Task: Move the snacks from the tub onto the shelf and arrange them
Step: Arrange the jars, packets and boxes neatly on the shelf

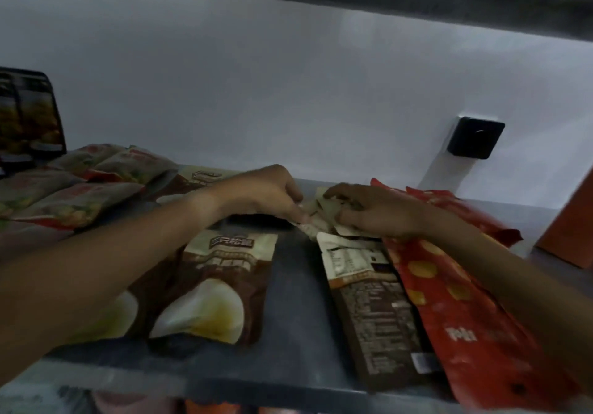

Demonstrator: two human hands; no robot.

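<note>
Both hands on the grey shelf (pixel 288 285): left hand (pixel 266 194) & right hand (pixel 369 211) each pinch the top of a beige-brown snack pouch (pixel 369 304), beside red packs (pixel 449 301).

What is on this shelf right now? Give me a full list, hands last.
brown egg-picture packs: at least two, brown and cream, front left, lying flat
brown pack, printed back up: one, centre right
red bags: at least two, red with yellow spots, right
pale red-trimmed packets: several, back left
dark bag: one, upright, far left
black box: one, on the wall
shelf: grey
left hand: pinching a pale pack top
right hand: gripping the pale pack tops
</note>
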